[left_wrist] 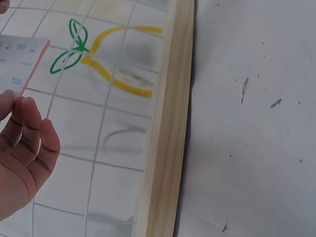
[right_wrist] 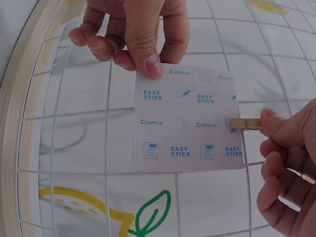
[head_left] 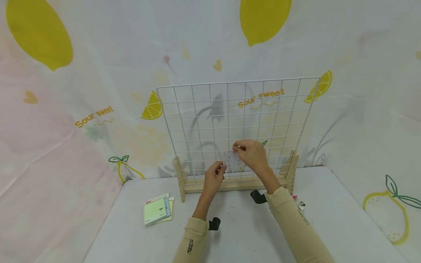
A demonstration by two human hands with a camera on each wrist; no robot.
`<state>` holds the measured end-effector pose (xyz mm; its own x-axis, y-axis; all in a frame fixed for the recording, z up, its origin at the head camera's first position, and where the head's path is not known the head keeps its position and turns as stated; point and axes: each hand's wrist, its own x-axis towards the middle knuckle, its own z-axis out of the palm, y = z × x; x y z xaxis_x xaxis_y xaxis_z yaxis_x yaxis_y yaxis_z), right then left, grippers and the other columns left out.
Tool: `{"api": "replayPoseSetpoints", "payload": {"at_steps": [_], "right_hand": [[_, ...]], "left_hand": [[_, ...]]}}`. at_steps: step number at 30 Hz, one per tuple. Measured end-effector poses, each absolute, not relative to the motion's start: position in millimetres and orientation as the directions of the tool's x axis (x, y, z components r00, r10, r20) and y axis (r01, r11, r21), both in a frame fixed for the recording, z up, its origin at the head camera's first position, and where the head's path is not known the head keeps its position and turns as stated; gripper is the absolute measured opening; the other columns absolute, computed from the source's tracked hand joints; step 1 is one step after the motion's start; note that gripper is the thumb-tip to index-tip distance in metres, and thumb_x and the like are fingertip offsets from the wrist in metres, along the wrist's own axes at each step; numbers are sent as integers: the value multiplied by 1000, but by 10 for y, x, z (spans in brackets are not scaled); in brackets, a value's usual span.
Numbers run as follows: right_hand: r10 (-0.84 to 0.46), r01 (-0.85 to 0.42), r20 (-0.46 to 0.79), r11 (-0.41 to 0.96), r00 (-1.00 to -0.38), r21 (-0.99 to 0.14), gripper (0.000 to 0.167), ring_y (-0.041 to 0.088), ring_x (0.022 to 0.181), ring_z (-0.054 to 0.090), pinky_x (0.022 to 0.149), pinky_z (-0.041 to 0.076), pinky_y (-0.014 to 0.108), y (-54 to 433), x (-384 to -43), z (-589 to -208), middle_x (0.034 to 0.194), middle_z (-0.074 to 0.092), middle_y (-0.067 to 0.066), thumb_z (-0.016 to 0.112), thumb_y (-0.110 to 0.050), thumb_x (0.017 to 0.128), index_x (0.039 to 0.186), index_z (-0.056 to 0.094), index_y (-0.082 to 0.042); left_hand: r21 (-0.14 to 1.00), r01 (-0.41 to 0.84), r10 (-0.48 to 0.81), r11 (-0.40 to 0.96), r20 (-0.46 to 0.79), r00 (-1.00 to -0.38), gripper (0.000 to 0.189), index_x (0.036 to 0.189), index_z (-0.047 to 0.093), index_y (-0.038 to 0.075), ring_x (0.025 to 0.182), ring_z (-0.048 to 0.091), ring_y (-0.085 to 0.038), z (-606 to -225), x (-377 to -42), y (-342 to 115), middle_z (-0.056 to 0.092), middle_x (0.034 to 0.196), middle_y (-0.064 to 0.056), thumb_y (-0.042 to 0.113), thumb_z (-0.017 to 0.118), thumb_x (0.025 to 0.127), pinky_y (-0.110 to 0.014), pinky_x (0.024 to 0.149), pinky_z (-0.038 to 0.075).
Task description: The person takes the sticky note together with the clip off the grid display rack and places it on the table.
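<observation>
A square sticky-note pad (right_wrist: 187,108) shows a white underside with blue "Comix" and "Easy Stick" print, and a pinkish edge in the left wrist view. It stands against the lower middle of a white wire grid (head_left: 238,82). My left hand (head_left: 213,179) pinches the pad's left side between thumb and fingers. At its upper edge, my right hand (head_left: 254,155) pinches a small wooden clothespin (right_wrist: 247,123) whose tip overlaps the pad. Whether a grid wire also sits in the clip I cannot tell.
A wooden base (head_left: 236,185) holds the grid up on a white table (head_left: 243,233). To the left lies a stack of pastel sticky-note pads (head_left: 154,212). Small colourful bits (head_left: 301,205) lie beside my right forearm. Behind hangs a lemon-print cloth (head_left: 197,44).
</observation>
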<state>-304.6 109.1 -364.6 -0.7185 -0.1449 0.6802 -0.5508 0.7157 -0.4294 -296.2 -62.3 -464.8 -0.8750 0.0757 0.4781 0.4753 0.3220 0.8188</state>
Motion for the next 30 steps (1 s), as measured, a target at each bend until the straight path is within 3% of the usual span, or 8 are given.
{"api": "replayPoseSetpoints", "payload": {"at_steps": [7, 14, 17, 30], "right_hand": [[-132, -559, 691, 702, -710, -440, 3, 15, 58, 57, 49, 43, 31, 1081, -3036, -3637, 81, 74, 2, 78, -13, 84, 85, 80, -11], [-122, -585, 722, 685, -681, -435, 3, 16, 61, 61, 51, 46, 33, 1097, -3047, -3643, 79, 73, 3, 79, -12, 83, 85, 80, -9], [-120, -595, 733, 677, -670, -433, 3, 16, 62, 62, 51, 47, 34, 1101, -3043, -3640, 79, 73, 3, 79, -11, 83, 85, 80, -9], [-134, -625, 757, 664, -640, -411, 5, 17, 60, 62, 52, 48, 34, 1121, -3000, -3625, 78, 72, 6, 80, -9, 82, 85, 78, -5]], "left_hand": [[870, 440, 61, 222, 438, -897, 18, 111, 65, -3, 62, 59, -25, -4646, -2946, -630, 62, 81, -11, 9, 60, 99, -21, 52, 47], [907, 395, 90, 147, 385, -918, 19, 110, 62, -11, 71, 58, -49, -4459, -2823, -664, 60, 86, -31, 4, 58, 99, -18, 51, 43], [907, 394, 108, 149, 381, -918, 17, 109, 62, -12, 73, 57, -50, -4315, -2715, -678, 59, 88, -35, 0, 56, 99, -18, 52, 44], [895, 415, 118, 161, 400, -909, 17, 111, 61, -11, 72, 57, -52, -4293, -2628, -730, 59, 87, -32, 0, 56, 99, -19, 53, 44]]}}
